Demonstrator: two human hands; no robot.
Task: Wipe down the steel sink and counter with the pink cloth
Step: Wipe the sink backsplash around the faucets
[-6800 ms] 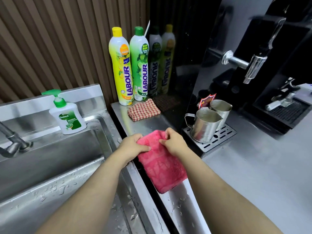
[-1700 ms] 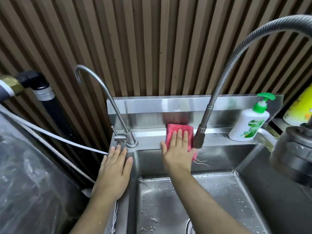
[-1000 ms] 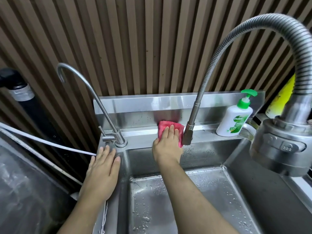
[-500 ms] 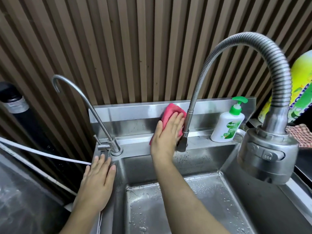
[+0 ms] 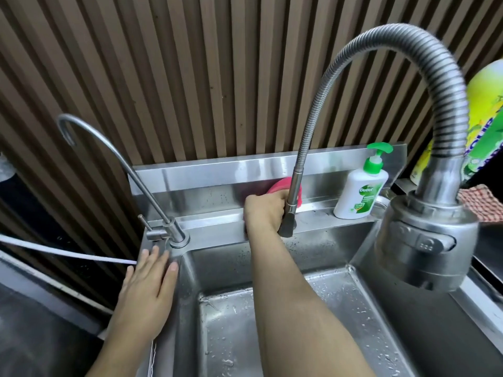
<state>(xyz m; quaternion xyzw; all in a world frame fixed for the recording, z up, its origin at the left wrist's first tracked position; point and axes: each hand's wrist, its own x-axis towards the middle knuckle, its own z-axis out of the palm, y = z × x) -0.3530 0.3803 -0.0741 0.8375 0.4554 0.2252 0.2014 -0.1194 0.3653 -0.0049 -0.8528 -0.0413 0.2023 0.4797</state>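
Partly hidden, pink cloth (image 5: 280, 185) — bunched, rounded edge, in right hand (image 5: 262, 210)

A brown slatted wall (image 5: 190, 77) runs behind everything. A thin gooseneck tap (image 5: 130, 164) stands on the left. A ribbed flexible faucet (image 5: 313, 126) arches over to the right and ends in a bulky spray head (image 5: 424, 240). Past it a white Dettol pump bottle (image 5: 359, 191) stands upright, near a red checked cloth (image 5: 481, 205) and a yellow-green bottle (image 5: 487, 110).

Faucet stem (image 5: 296, 183) and soap bottle (image 5: 359, 191) crowd the back ledge (image 5: 212, 223) (the basin (image 5: 345, 322) lies open).
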